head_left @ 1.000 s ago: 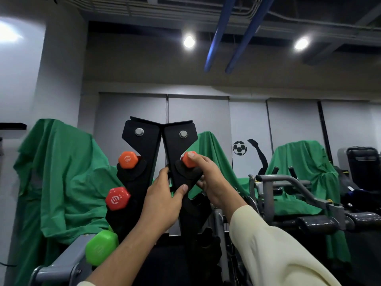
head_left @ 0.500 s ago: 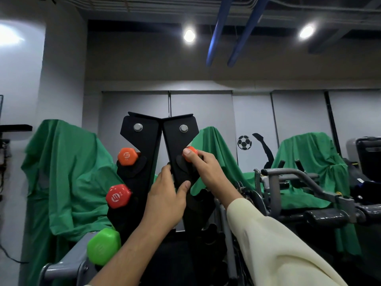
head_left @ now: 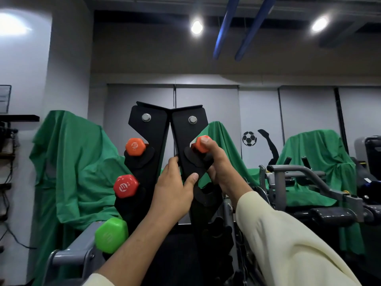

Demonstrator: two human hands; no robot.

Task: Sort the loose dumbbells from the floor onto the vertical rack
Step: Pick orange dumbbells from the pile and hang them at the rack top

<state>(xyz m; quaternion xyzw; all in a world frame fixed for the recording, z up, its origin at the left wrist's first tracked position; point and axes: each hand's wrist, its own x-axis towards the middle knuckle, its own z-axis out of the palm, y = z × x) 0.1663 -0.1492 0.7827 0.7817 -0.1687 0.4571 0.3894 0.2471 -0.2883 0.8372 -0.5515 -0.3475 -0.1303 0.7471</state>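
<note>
A black vertical rack [head_left: 150, 131] stands straight ahead, its two plates meeting in a V. Its left plate carries an orange dumbbell [head_left: 135, 146] at the top, a red dumbbell [head_left: 125, 185] below it and a green dumbbell [head_left: 111, 235] lowest. My right hand [head_left: 218, 164] grips a second orange dumbbell [head_left: 201, 145] at the top slot of the right plate. My left hand [head_left: 175, 193] holds the lower edge of that right plate, thumb on its front. The floor is out of view.
Green cloths [head_left: 78, 168] cover equipment left and right of the rack. A grey machine frame [head_left: 299, 174] with padded arms stands at the right. Another grey frame [head_left: 70, 254] sits low at the left, under the green dumbbell.
My right hand has shifted the orange dumbbell slightly outward and up at the top right slot. My left hand stays on the rack plate.
</note>
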